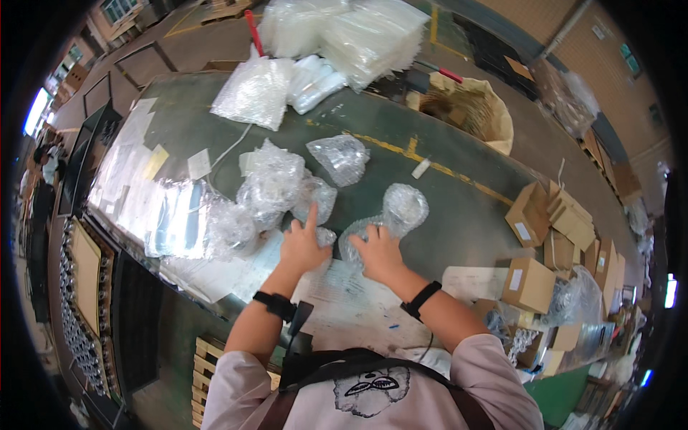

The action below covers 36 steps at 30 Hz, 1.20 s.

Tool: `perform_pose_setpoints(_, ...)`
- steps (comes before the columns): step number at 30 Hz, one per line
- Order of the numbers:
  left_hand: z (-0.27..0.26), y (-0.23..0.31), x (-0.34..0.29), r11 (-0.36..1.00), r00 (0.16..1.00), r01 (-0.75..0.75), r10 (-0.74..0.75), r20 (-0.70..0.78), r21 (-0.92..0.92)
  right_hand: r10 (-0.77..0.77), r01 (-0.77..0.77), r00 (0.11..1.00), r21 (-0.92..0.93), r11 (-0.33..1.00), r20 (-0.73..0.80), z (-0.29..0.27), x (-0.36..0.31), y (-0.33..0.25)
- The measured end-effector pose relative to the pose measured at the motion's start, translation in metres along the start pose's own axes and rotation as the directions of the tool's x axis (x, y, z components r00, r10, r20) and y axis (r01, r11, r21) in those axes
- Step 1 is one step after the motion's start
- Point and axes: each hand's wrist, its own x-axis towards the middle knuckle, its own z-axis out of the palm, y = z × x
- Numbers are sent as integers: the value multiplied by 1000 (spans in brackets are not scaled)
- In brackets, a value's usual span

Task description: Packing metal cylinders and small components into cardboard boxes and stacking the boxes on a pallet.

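My left hand (304, 249) is over the table with its index finger stretched out and thumb apart. Its fingertip touches a bubble-wrapped bundle (320, 203) at the right side of a heap of similar bundles (272, 175). My right hand (381, 256) has its fingers curled down onto a bubble-wrapped piece (352, 240) in front of it, thumb on the left side. Touching that piece at its far right is a rounder bubble-wrapped bundle (406, 206). A single wrapped bundle (340, 159) lies farther off. What is inside the wraps cannot be made out.
Stacks of bubble-wrap bags (344, 36) lie at the table's far edge, with a red-handled tool (254, 32) beside them. A large open sack (494, 115) stands beyond. Cardboard boxes (529, 284) crowd the right side. Paper sheets (473, 281) lie on the dark tabletop (459, 222).
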Motion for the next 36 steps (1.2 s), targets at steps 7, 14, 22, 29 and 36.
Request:
perform_pose_setpoints(7,-4,16,59,981,978,190,-187,92,-29,325,-351,935,244,904,140,-16,-60,63)
perform_pose_setpoints(14,17,39,-18,969,984,-88,50,168,230,457,-516,851,250,819,260,-45,-16,67)
perform_pose_setpoints(22,37,41,-94,963,954,-182,125,273,198,575,-612,789,198,766,217,-23,23,57)
perform_pose_setpoints(29,35,47,-84,976,953,-121,63,298,181,417,-444,894,193,875,167,9,-100,57)
perform_pose_setpoints(36,27,56,-77,957,935,-119,19,353,264,446,-487,864,161,858,235,16,-196,14)
